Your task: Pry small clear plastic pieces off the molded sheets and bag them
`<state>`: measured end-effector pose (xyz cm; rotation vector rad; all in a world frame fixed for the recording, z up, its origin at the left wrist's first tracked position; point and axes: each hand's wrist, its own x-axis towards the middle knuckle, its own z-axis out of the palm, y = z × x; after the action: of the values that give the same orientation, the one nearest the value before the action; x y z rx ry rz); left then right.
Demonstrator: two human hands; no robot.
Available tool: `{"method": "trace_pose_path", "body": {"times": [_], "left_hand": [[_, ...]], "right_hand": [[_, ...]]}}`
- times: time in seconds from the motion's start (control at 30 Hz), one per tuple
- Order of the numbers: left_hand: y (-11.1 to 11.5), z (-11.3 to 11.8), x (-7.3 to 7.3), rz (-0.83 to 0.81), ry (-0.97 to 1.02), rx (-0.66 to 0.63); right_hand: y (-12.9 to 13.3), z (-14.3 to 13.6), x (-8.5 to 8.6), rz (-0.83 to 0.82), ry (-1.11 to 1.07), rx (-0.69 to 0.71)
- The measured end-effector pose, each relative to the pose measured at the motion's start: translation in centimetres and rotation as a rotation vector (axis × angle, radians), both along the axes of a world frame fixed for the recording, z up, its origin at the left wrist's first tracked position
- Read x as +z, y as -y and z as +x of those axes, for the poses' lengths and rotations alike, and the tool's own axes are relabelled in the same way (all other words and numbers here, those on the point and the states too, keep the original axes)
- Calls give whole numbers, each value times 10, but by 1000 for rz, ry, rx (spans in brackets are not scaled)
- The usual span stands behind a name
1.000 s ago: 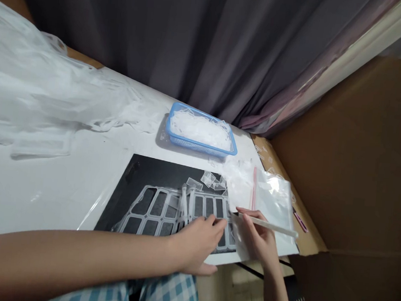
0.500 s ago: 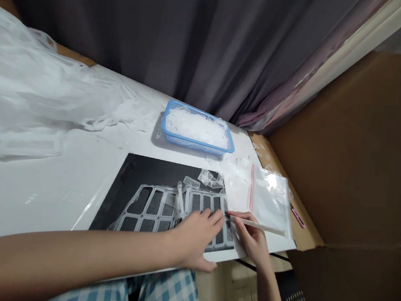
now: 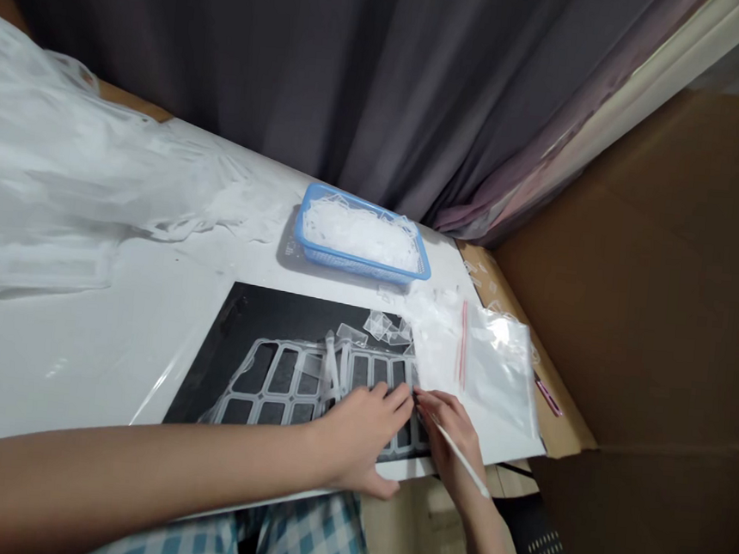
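My left hand (image 3: 365,436) rests on a translucent plastic frame sheet (image 3: 259,401) with rows of rectangular openings, its fingers slightly bent and the thumb spread apart. My right hand (image 3: 451,444) is closed around a thin white pen-like tool (image 3: 463,464), whose back end slants down toward the wrist. The tool's tip is hidden near the left fingertips, at the sheet's right edge. Beneath the sheet lies a black mat (image 3: 207,358). Beyond my hands, small clear rectangular pieces (image 3: 387,327) lie loose on the mat.
A blue basket (image 3: 302,232) full of clear pieces stands at the back. A clear zip bag (image 3: 500,370) lies at right, near a pink cutter (image 3: 549,396). White plastic sheets (image 3: 61,172) are heaped at left on the white table (image 3: 110,358). A cardboard wall (image 3: 665,294) rises at right.
My right hand has turned, so the tool's back end has swung from pointing right over the bag down toward my wrist. My left hand has stayed in place on the sheet.
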<state>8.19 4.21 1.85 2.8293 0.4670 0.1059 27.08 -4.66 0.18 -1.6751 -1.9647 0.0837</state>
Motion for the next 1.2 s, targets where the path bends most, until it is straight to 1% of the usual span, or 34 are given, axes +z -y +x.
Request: {"method": "trace_pose_path", "body": {"times": [0.1, 0.27, 0.47, 0.6, 0.73, 0.97, 1.2], "left_hand": [[0, 0, -1, 8, 6, -5], [0, 0, 1, 22, -5, -10], [0, 0, 2, 13, -4, -18], [0, -1, 2, 15, 1, -14], [0, 0, 3, 16, -4, -20], [-1, 0, 3, 20, 8, -24], [0, 0, 1, -5, -8, -18]], "right_hand": [[0, -1, 1, 19, -1, 14], [1, 0, 9, -70, -105, 0], [0, 2, 10, -96, -139, -10], [3, 9, 13, -143, -156, 11], [7, 18, 13, -214, -250, -23], [4, 16, 5, -159, -434, -45], [2, 15, 7, -160, -428, -17]]}}
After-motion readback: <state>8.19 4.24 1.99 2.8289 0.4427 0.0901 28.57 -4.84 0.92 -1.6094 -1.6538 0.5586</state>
